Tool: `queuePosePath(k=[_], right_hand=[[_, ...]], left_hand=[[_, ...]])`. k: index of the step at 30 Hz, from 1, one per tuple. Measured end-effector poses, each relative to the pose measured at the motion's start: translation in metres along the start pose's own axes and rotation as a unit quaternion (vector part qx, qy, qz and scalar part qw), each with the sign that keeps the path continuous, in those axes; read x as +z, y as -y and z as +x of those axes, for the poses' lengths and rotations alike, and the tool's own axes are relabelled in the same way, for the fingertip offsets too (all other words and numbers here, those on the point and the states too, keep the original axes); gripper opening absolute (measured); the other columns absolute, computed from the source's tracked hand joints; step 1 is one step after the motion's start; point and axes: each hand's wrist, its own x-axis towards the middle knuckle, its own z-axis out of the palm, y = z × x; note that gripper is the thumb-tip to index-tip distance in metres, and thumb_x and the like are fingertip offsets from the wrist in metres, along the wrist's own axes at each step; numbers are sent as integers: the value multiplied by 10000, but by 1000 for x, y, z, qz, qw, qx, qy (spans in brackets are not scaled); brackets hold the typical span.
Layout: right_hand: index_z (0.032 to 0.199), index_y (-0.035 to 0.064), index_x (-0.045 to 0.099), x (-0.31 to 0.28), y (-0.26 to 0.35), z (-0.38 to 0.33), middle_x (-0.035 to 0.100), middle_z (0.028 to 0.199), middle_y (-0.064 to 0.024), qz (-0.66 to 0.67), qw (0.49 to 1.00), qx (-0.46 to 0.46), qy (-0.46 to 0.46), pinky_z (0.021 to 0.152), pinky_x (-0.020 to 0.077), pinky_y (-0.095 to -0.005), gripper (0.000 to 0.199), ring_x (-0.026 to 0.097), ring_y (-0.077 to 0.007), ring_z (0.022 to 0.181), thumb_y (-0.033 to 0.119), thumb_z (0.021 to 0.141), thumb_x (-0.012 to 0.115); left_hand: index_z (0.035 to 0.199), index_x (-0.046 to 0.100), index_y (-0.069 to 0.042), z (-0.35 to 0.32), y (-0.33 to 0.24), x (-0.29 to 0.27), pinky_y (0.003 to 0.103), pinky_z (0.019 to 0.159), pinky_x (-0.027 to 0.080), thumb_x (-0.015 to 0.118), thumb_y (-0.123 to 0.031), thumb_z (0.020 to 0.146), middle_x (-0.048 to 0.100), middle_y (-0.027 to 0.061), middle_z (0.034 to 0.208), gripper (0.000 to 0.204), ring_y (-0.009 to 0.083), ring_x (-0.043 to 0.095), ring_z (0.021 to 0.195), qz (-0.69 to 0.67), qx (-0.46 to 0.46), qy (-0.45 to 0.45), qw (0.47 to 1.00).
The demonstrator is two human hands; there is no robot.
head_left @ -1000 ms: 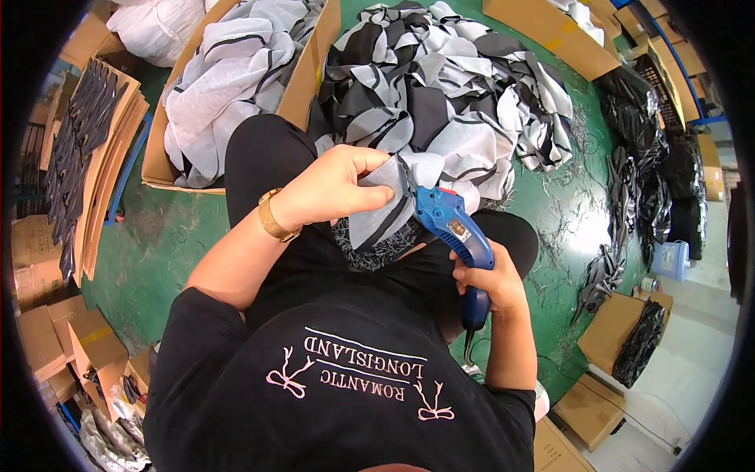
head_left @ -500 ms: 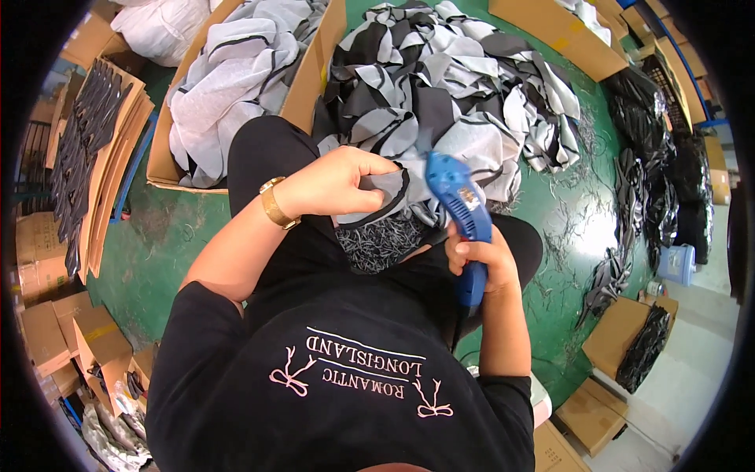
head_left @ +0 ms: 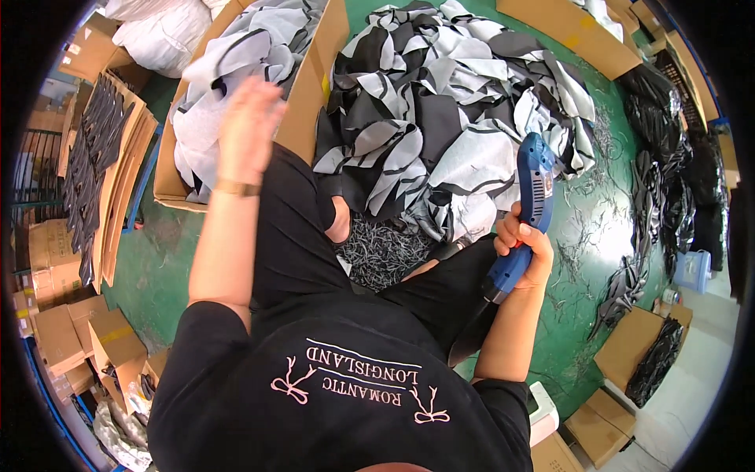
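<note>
My right hand [head_left: 527, 245] is wrapped round a blue cordless electric fabric cutter [head_left: 536, 185], its head pointing away from me over the near right side of a big heap of grey and black fabric pieces [head_left: 472, 157]. My left hand [head_left: 250, 130], blurred by motion, is raised at the near right part of a cardboard box [head_left: 303, 98] filled with similar pieces. Its fingers look stretched out, with nothing visible in them. Light grey fabric [head_left: 228, 67] with a dark edge lies in the box just beyond the fingers.
Thin dark trimmings [head_left: 385, 252] are piled between my legs, and more are strewn over the green floor [head_left: 586, 228] at right. Black plastic bags [head_left: 700, 189] line the right side. Flat cardboard stacked with dark pieces [head_left: 94, 165] stands at left, above several boxes [head_left: 67, 334].
My left hand has let go of the grey fabric piece and swung left to the box. My right hand has moved the cutter right, away from where that piece was.
</note>
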Motion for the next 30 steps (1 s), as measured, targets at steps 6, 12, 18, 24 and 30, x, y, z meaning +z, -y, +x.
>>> queuePosePath(k=[6,12,18,24,30], right_hand=[[1041,-3,479,1,-1,6,415,685,-10,-21,1000,9,-9,521,391,-243,388,402,-115,614,132,722,655],[1030,-25,504,-2,4,2,480,683,-57,-17,999,18,-45,513,422,-281,453,475,-155,605,133,662,717],[1016,-34,505,-4,7,4,487,666,-63,-20,997,33,-63,504,424,-289,467,481,-158,578,130,637,722],[1014,-36,518,-1,2,12,503,672,-64,-33,996,53,-60,505,424,-288,458,495,-158,585,120,634,720],[1021,-32,525,-5,2,9,509,676,-61,-51,996,34,-59,514,429,-286,436,499,-151,591,118,657,712]], left_hand=[[1109,618,-22,-4,186,38,302,818,480,635,-176,863,652,62,1027,290,167,620,919,330,-239,131,904],[1022,643,-29,11,287,3,368,838,483,641,-145,798,643,179,1007,253,306,620,923,601,-34,81,794],[1053,598,-9,-10,302,8,417,893,460,703,-216,736,611,215,1055,392,374,573,1014,656,-114,88,741],[941,615,5,-12,299,1,370,702,487,737,-264,718,658,164,854,370,290,625,741,635,-180,176,730],[928,620,-12,3,208,75,289,635,479,786,-218,722,661,68,878,335,119,589,723,426,-176,180,869]])
